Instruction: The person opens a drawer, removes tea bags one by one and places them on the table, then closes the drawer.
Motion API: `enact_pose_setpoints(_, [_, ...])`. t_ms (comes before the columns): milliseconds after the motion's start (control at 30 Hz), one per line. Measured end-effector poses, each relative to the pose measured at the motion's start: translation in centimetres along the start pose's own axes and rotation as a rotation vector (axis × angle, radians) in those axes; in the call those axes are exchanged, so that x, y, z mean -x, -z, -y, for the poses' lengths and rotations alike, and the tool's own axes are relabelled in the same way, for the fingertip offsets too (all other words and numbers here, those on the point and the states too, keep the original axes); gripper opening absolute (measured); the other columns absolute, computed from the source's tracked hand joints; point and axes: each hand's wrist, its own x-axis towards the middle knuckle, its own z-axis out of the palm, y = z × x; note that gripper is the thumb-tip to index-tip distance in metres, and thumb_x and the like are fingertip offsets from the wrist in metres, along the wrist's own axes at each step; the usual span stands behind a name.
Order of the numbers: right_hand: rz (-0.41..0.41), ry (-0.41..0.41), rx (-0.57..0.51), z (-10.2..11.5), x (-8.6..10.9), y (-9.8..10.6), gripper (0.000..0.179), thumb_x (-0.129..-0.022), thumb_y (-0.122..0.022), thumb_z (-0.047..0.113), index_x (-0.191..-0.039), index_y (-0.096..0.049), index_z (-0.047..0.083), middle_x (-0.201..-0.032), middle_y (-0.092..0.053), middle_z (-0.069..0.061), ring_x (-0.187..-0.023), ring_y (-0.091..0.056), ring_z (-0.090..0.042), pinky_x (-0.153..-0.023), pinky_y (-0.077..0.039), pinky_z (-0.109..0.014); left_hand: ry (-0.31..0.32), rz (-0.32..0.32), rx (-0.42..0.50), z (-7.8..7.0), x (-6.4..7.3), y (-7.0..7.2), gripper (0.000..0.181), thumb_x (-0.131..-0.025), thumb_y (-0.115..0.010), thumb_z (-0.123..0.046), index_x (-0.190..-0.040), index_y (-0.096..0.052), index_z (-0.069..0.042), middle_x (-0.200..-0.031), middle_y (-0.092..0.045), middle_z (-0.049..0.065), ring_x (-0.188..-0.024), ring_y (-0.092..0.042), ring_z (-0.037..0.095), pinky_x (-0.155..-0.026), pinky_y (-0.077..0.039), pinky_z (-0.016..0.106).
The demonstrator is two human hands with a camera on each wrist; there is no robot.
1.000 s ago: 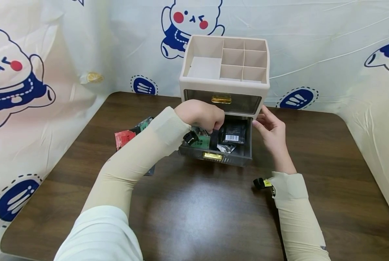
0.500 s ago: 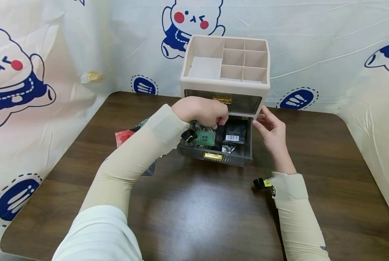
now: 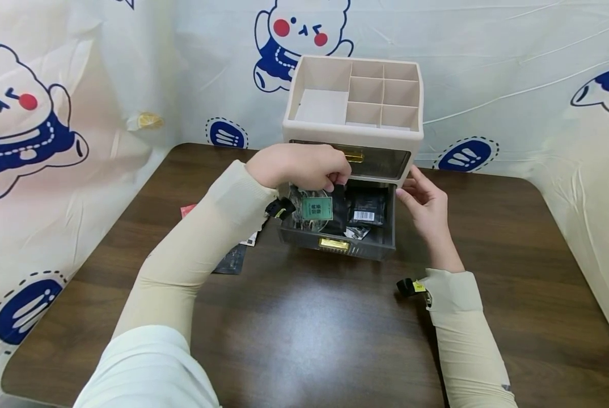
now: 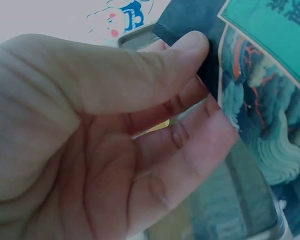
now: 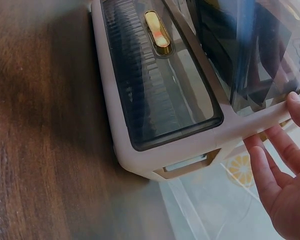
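Note:
In the head view my left hand point(image 3: 300, 165) pinches the top edge of a flat, dark packet point(image 3: 317, 208) with a green label. Up close in the left wrist view, that packet point(image 4: 270, 145) carries a picture of waves and coral, and thumb and fingertips meet at its edge. It hangs over the pulled-out drawer point(image 3: 358, 249) of a cream desk organizer point(image 3: 352, 133). Inside the drawer lie a black packet point(image 3: 368, 207) with a barcode and a silvery packet point(image 3: 356, 233). My right hand point(image 3: 427, 204) holds the organizer's right side edge, thumb in front, fingers behind.
Above the pulled-out drawer is a closed drawer point(image 3: 381, 163); the right wrist view shows another closed drawer point(image 5: 165, 85) beneath. Left of the organizer, partly behind my left arm, lie a dark packet point(image 3: 231, 262) and a red one point(image 3: 187, 210). A patterned curtain point(image 3: 488, 85) stands behind.
My left hand has moved up and to the left, lifting the green-labelled packet slightly toward the back. My right hand has stayed at the organizer's side.

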Motion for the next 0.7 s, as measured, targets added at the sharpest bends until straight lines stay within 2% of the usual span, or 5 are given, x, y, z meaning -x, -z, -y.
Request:
enact_pose_setpoints(233, [-0.006,-0.009,-0.006,0.1,0.1,-0.1,0.053,-0.089,-0.064,-0.012,-0.140,-0.053,0.002,-0.088,-0.066,0.030,-0.085,-0.062,0.005,-0.080,-0.049,-0.012,-0.022,-0.119,0.040,0.9,2.2,0.5,0.007,-0.096,-0.057,0.001,-0.095,-0.061,-0.005,-0.087,-0.051,0.006,-0.086,-0.050,0.022,-0.081,-0.042,0.033])
enact_pose_setpoints(467, [-0.011,-0.009,-0.017,0.2,0.1,-0.2,0.053,-0.089,-0.063,-0.012,-0.139,-0.054,0.002,-0.087,-0.066,0.030,-0.084,-0.062,0.005,-0.078,-0.050,-0.011,-0.036,-0.201,0.127,2.1,4.8,1.1,0.010,-0.096,-0.057,0.002,-0.089,-0.055,-0.004,-0.083,-0.046,0.007,-0.085,-0.049,0.023,-0.078,-0.041,0.034])
enact_pose_setpoints(600, [-0.013,-0.009,-0.009,0.3,0.1,-0.2,0.053,-0.089,-0.063,-0.012,-0.139,-0.054,0.002,-0.087,-0.066,0.030,-0.084,-0.062,0.006,-0.078,-0.049,-0.011,-0.037,-0.263,0.138,3.0,6.4,1.5,0.005,-0.097,-0.058,0.000,-0.095,-0.059,-0.004,-0.087,-0.055,0.009,-0.087,-0.052,0.023,-0.082,-0.045,0.034])
enact_pose_setpoints(700, [-0.011,-0.016,-0.001,0.3,0.2,-0.2,0.053,-0.089,-0.063,-0.011,-0.140,-0.054,0.003,-0.087,-0.065,0.031,-0.085,-0.062,0.006,-0.078,-0.049,-0.011,-0.033,-0.316,0.147,3.7,7.7,1.8,0.008,-0.098,-0.056,-0.001,-0.100,-0.063,-0.003,-0.095,-0.063,0.011,-0.089,-0.055,0.022,-0.083,-0.048,0.035])
